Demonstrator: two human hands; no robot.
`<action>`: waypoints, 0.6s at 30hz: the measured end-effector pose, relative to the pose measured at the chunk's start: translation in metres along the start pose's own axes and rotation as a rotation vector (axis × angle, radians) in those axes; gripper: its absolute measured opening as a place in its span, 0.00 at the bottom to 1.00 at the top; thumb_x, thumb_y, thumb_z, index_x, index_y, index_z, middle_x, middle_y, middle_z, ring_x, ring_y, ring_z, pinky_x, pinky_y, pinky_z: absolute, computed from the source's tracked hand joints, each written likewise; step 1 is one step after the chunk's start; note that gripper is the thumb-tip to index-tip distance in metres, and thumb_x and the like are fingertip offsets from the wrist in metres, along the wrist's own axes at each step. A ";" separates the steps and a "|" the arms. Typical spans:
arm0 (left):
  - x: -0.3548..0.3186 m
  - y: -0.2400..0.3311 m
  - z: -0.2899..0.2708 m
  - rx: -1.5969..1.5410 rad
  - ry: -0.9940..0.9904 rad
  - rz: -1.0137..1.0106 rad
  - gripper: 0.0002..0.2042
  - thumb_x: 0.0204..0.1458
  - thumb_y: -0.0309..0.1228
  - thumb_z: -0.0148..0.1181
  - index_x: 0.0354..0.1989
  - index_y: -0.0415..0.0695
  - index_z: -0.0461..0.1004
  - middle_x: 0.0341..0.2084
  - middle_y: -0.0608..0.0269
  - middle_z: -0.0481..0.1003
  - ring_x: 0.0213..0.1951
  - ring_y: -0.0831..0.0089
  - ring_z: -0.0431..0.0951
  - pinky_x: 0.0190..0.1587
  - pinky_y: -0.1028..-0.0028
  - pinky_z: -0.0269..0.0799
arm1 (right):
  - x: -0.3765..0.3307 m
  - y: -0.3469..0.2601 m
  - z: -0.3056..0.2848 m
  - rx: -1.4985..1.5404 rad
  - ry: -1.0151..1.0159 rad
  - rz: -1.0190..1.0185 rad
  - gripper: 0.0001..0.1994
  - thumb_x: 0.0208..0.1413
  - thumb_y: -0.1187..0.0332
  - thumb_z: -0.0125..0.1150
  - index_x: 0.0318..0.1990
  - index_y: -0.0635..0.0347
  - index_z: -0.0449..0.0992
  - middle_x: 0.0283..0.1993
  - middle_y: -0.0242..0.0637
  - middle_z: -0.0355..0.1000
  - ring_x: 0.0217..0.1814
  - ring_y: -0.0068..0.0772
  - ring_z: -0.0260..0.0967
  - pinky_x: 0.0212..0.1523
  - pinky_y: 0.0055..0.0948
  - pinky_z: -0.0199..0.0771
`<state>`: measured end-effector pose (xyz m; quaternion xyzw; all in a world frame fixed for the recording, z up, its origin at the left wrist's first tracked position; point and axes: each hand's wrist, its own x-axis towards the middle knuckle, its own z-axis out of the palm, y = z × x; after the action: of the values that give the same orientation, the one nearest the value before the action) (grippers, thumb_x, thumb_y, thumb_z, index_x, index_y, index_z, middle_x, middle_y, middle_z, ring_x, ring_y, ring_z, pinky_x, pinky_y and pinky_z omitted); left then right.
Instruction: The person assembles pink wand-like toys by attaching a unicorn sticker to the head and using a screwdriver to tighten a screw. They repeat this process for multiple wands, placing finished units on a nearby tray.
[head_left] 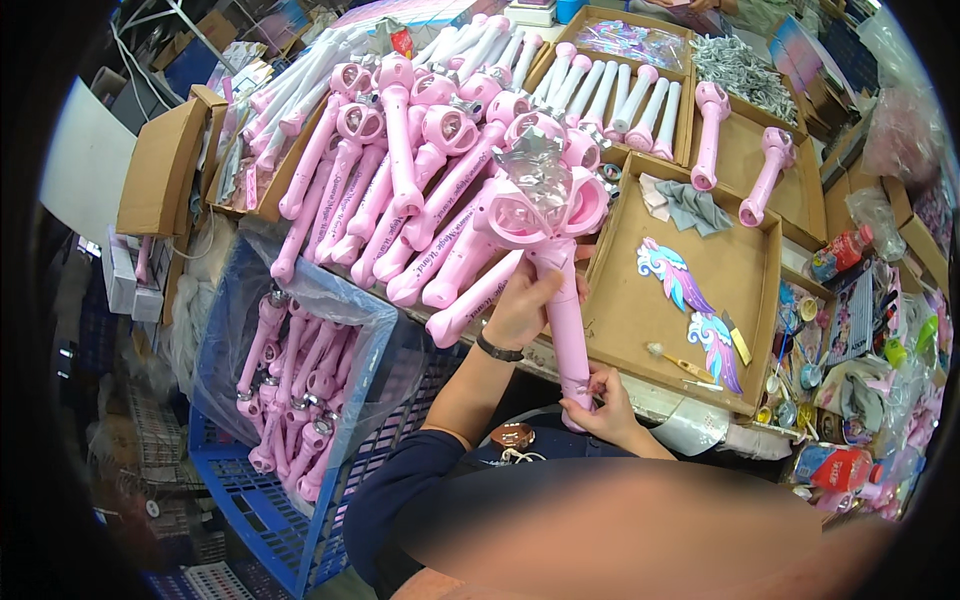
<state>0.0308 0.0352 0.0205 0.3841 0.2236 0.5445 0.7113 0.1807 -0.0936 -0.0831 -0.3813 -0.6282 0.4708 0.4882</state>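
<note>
A pink toy wand [566, 325] is held tilted in front of me, its ring-shaped head up and away from me. Inside the head sits a clear ball [532, 208] with crumpled silver foil above it. My left hand [525, 308], with a dark band on its wrist, wraps round the handle just below the head. At the handle's lower end, my right hand [608, 408] grips with the fingers closed. Just beyond and left of the held wand lies a heap of similar pink wands [440, 185], some partly hidden behind it.
Left below the table stands a blue plastic crate [222, 470] lined with clear film, full of pink wand parts. A cardboard tray [625, 300] on the right carries wing-shaped cutouts [675, 275], a grey cloth [695, 208] and a brush [682, 364]. Farther back, boxes hold white-handled wands [605, 95].
</note>
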 end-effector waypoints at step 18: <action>0.015 0.005 -0.009 0.013 0.046 0.100 0.25 0.52 0.48 0.55 0.52 0.48 0.56 0.28 0.61 0.70 0.23 0.72 0.74 0.24 0.75 0.71 | 0.073 -0.075 -0.046 -0.169 0.397 0.013 0.09 0.58 0.71 0.53 0.42 0.67 0.66 0.28 0.34 0.69 0.27 0.19 0.64 0.29 0.20 0.67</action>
<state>0.0262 0.0531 0.0202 0.3867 0.2239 0.5865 0.6756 0.2065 -0.0352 0.0119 -0.5103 -0.5542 0.3354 0.5657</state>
